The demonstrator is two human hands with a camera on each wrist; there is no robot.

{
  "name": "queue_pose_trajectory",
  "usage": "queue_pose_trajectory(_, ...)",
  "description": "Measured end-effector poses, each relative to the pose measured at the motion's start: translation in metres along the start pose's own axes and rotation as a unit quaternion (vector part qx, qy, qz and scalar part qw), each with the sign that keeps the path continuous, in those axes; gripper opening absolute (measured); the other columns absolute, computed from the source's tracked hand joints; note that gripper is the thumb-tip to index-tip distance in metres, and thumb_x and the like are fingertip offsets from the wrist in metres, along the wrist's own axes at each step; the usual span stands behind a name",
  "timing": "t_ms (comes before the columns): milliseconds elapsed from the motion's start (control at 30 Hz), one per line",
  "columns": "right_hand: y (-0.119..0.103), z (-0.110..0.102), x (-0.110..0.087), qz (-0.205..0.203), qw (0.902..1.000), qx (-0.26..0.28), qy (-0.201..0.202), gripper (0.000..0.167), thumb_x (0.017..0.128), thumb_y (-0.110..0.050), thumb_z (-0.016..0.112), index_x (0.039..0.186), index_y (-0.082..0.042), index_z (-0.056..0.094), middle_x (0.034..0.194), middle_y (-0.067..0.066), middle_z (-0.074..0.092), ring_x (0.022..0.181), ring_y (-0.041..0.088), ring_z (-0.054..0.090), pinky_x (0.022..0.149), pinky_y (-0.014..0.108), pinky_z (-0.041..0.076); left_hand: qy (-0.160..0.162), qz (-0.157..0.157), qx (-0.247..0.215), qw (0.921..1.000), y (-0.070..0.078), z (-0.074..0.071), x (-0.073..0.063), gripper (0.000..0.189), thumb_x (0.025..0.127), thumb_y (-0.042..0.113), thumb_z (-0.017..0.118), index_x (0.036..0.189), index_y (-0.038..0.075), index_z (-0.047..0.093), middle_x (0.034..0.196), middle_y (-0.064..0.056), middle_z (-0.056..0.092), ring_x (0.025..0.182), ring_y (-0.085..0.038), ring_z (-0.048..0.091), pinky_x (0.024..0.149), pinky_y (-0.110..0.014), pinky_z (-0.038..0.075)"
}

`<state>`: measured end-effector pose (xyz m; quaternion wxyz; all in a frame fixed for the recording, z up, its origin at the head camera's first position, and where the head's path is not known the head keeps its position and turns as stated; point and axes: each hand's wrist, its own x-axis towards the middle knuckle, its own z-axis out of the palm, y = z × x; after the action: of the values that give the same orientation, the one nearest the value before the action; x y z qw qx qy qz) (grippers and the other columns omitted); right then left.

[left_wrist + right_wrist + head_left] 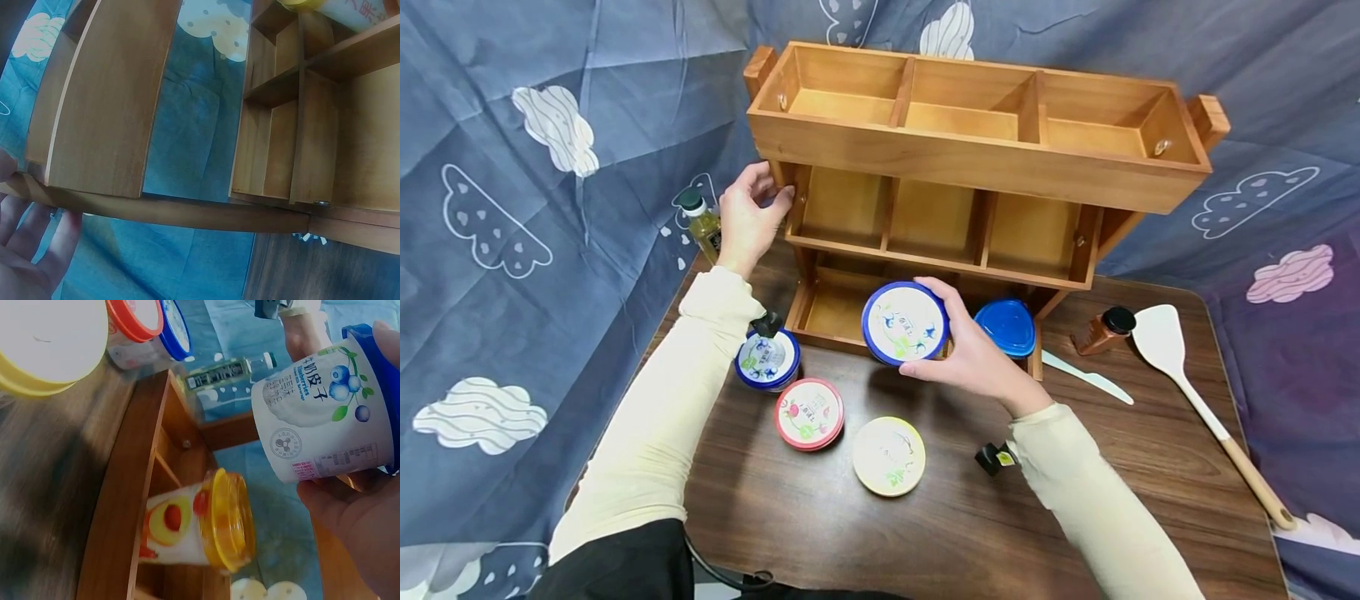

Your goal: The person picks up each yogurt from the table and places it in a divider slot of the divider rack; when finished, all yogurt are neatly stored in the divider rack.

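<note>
My right hand (966, 354) grips a blue-lidded yogurt tub (905, 323) around its side, lid facing up toward my head. In the right wrist view, the tub (325, 412) has blueberries printed on its white wall. My left hand (751, 212) holds the left side post of a three-tier wooden rack (977, 185); the left wrist view has thumb and fingers on either side of that post (156, 209). Before the rack stand another blue-lidded tub (767, 360), a red-lidded tub (808, 414) and a yellow-lidded tub (889, 457).
A yellow-lidded jar (181, 528) sits in the rack's bottom tier, with a blue-lidded container (1006, 327) at that tier's right end. Rightward lie a pale knife (1090, 379), a black-capped spice jar (1103, 330) and a white spatula (1161, 340). A green-capped bottle (702, 223) stands far left.
</note>
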<state>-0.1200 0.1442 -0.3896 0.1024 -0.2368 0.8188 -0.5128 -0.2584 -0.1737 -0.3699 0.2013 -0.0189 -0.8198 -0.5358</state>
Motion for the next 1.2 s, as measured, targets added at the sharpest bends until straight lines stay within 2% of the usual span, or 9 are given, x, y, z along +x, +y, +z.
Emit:
queue_pose_trajectory(100,-0.001,0.007,0.013,0.001,0.9998,0.007,-0.018,0.103,0.072,-0.028,0.089,0.150,-0.032,0.022,0.144,0.000,0.044,0.128,0.021,0.047,0.108,0.049,0.037,0.000,-0.001,0.003,1.0000,0.000,-0.001,-0.001,0.034,0.088,0.017,0.070,0.121,0.008,0.065,0.115,-0.009,0.073,0.102,-0.016,0.069,0.093,-0.026,0.053)
queue_pose_trajectory(300,0.001,0.022,0.040,0.004,0.9990,-0.027,-0.035,0.103,0.072,-0.039,0.087,0.151,-0.033,0.022,0.146,0.001,0.043,0.127,0.022,0.048,0.108,0.049,0.039,0.002,0.001,0.000,1.0000,0.001,-0.001,-0.001,0.034,0.088,0.016,0.071,0.120,0.007,0.065,0.114,-0.010,0.073,0.102,-0.017,0.069,0.094,-0.029,0.053)
queue_pose_trajectory(533,0.010,0.042,0.070,-0.017,0.9980,-0.042,-0.043,0.105,0.070,-0.035,0.089,0.151,-0.025,0.022,0.144,0.006,0.047,0.125,0.022,0.052,0.109,0.045,0.040,0.001,-0.005,0.007,1.0000,0.001,0.000,0.001,0.034,0.088,0.016,0.070,0.120,0.007,0.065,0.113,-0.010,0.074,0.101,-0.015,0.068,0.092,-0.025,0.052)
queue_pose_trajectory(667,0.015,0.050,0.084,-0.016,0.9980,-0.042,-0.045,0.106,0.069,-0.036,0.089,0.151,-0.023,0.023,0.142,0.006,0.048,0.123,0.022,0.052,0.109,0.044,0.040,0.003,-0.004,0.005,1.0000,0.002,0.000,0.001,0.034,0.088,0.015,0.070,0.120,0.007,0.065,0.114,-0.010,0.074,0.102,-0.015,0.069,0.093,-0.026,0.052)
queue_pose_trajectory(967,0.022,0.061,0.102,0.030,0.9970,-0.042,-0.057,0.107,0.070,-0.043,0.087,0.151,-0.023,0.021,0.138,0.007,0.050,0.118,0.020,0.052,0.108,0.041,0.040,0.005,-0.008,-0.004,0.9999,0.000,0.001,0.002,0.033,0.088,0.014,0.070,0.120,0.006,0.065,0.115,-0.010,0.073,0.104,-0.016,0.069,0.094,-0.025,0.052)
queue_pose_trajectory(1200,0.028,0.071,0.117,0.039,0.9967,-0.055,-0.046,0.107,0.070,-0.040,0.087,0.151,-0.015,0.022,0.139,0.010,0.050,0.120,0.022,0.052,0.108,0.040,0.040,0.004,-0.009,-0.006,0.9999,-0.001,0.002,0.002,0.034,0.088,0.015,0.071,0.120,0.007,0.065,0.116,-0.010,0.073,0.106,-0.017,0.069,0.095,-0.026,0.052)
